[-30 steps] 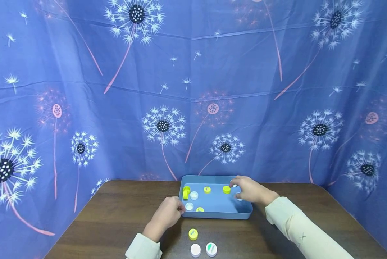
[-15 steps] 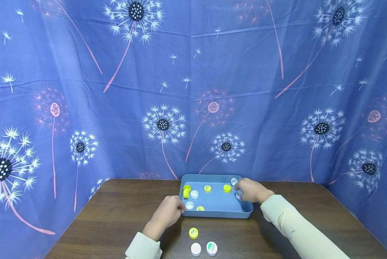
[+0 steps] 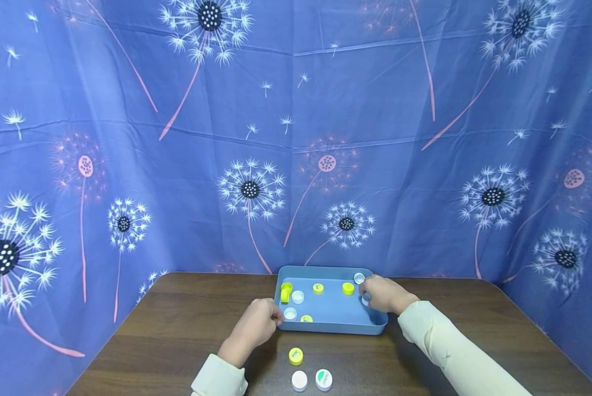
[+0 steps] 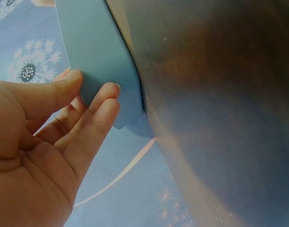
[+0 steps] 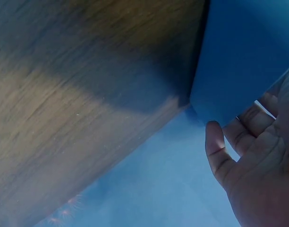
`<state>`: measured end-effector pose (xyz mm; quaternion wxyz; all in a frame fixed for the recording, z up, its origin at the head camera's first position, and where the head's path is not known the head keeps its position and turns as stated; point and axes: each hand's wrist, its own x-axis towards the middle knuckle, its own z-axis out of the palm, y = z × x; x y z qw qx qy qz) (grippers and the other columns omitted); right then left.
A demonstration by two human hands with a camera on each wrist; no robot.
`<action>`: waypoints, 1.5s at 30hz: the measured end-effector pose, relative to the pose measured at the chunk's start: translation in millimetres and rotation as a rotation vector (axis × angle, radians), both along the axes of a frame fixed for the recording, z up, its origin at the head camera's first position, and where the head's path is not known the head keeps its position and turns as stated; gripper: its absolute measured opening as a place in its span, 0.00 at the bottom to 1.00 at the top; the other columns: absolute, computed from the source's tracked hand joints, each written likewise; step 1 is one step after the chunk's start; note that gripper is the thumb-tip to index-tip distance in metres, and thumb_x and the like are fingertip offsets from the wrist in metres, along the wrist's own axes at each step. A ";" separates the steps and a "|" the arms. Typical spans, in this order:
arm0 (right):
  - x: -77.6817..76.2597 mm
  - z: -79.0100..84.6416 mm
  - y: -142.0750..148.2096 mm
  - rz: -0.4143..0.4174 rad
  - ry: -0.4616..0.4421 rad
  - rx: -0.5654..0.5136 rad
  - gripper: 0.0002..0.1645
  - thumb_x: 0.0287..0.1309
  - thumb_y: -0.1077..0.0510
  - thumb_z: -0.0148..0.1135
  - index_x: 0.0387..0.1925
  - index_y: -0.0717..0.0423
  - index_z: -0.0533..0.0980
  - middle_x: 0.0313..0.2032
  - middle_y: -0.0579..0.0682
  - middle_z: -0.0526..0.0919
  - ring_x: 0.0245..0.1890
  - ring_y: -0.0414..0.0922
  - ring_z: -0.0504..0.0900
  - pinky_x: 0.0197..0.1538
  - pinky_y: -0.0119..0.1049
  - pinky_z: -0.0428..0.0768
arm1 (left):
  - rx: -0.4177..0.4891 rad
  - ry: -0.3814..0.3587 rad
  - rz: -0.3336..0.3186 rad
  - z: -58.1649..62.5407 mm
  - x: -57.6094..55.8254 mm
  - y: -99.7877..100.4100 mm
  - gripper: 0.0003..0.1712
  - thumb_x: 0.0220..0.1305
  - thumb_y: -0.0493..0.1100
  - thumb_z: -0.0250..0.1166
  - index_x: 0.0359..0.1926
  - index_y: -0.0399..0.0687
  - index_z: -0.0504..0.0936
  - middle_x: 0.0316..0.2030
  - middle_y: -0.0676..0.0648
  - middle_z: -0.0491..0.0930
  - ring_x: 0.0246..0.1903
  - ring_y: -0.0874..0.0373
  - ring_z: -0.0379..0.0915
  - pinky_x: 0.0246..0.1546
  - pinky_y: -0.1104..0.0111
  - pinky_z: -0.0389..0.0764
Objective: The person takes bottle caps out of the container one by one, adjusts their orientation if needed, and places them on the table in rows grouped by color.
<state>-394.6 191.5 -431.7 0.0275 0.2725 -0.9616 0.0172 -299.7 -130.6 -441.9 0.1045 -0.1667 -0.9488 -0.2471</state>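
Observation:
My left hand [image 3: 258,323] pinches the near left corner of a shallow blue tray [image 3: 333,328], thumb over the rim and fingers against the outer wall in the left wrist view. My right hand [image 3: 384,293] reaches over the tray's right wall with curled fingers at a white bottle cap [image 3: 366,299], partly covered by the hand. In the right wrist view the tray wall hides this cap. Just behind the fingertips lies another white cap [image 3: 359,278]. A yellow cap [image 3: 347,289] sits to their left.
Farther left in the tray are white caps [image 3: 297,297], yellow caps [image 3: 318,289] and a yellow clump [image 3: 286,292]. On the wooden table [image 3: 177,319] before it lie a yellow cap [image 3: 296,356], a white cap [image 3: 299,381] and a white-and-green cap [image 3: 323,380]. A blue dandelion cloth [image 3: 296,110] hangs behind.
The right hand's spread thumb and fingers have closed together at the white cap on the tray's right side, uncovering the one behind. The left hand has stayed on the tray corner.

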 end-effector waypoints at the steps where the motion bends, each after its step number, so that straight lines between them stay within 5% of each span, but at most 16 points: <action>1: 0.1 0.6 -0.4 -0.007 -0.009 -0.002 0.13 0.41 0.64 0.68 0.34 0.52 0.81 0.35 0.44 0.81 0.40 0.46 0.78 0.44 0.43 0.76 | 0.001 -0.001 0.000 0.9 0.3 0.1 0.08 0.51 0.31 0.65 0.25 0.49 0.86 0.24 0.59 0.76 0.28 0.66 0.72 0.32 0.69 0.77; 8: 2.5 0.7 -1.4 0.021 -0.023 -0.082 0.16 0.41 0.67 0.68 0.37 0.56 0.81 0.37 0.46 0.82 0.42 0.47 0.79 0.46 0.43 0.76 | 0.017 -0.003 -0.003 2.4 1.4 0.2 0.08 0.50 0.30 0.65 0.25 0.48 0.85 0.25 0.57 0.76 0.27 0.66 0.71 0.32 0.69 0.77; 14: 11.0 -2.2 -0.2 0.027 0.077 -0.174 0.16 0.46 0.63 0.67 0.41 0.52 0.79 0.41 0.45 0.79 0.45 0.47 0.76 0.46 0.51 0.72 | 0.017 0.009 -0.023 -2.2 0.8 -0.1 0.09 0.50 0.29 0.65 0.25 0.46 0.86 0.25 0.55 0.77 0.27 0.66 0.71 0.32 0.69 0.77; 19: 24.4 0.6 -2.5 0.070 0.085 -0.286 0.20 0.49 0.61 0.65 0.47 0.55 0.78 0.40 0.47 0.75 0.40 0.43 0.74 0.39 0.42 0.74 | 0.023 0.002 -0.012 -3.6 1.3 -0.2 0.08 0.50 0.29 0.65 0.24 0.47 0.85 0.24 0.57 0.75 0.27 0.66 0.71 0.31 0.69 0.77; 25: 52.3 14.2 -12.8 0.151 -0.002 -0.551 0.16 0.50 0.61 0.66 0.44 0.50 0.79 0.35 0.43 0.74 0.33 0.43 0.73 0.32 0.31 0.73 | 0.033 -0.002 -0.022 -4.5 1.1 -0.9 0.09 0.49 0.29 0.65 0.23 0.47 0.85 0.24 0.57 0.75 0.26 0.66 0.70 0.30 0.70 0.77; 31: 85.8 30.9 -24.6 0.175 -0.160 -0.785 0.17 0.48 0.58 0.68 0.43 0.44 0.77 0.38 0.42 0.77 0.36 0.42 0.77 0.38 0.35 0.77 | 0.037 -0.005 -0.016 -3.5 1.1 -0.5 0.08 0.50 0.30 0.65 0.23 0.47 0.85 0.24 0.58 0.74 0.26 0.66 0.70 0.30 0.69 0.77; 39: 127.4 37.2 -34.0 0.243 -0.232 -0.820 0.16 0.45 0.63 0.68 0.38 0.50 0.77 0.34 0.48 0.79 0.35 0.46 0.77 0.36 0.38 0.77 | 0.025 0.001 -0.018 -4.2 0.4 -0.8 0.08 0.50 0.30 0.65 0.24 0.47 0.85 0.24 0.58 0.75 0.27 0.66 0.71 0.31 0.69 0.77; 45: 125.6 8.1 -29.8 0.358 -0.307 -0.830 0.14 0.45 0.60 0.69 0.36 0.52 0.76 0.31 0.47 0.80 0.30 0.44 0.79 0.33 0.35 0.78 | 0.023 0.017 -0.037 -3.0 0.3 -0.7 0.08 0.50 0.30 0.65 0.23 0.46 0.85 0.24 0.58 0.75 0.26 0.66 0.70 0.30 0.70 0.77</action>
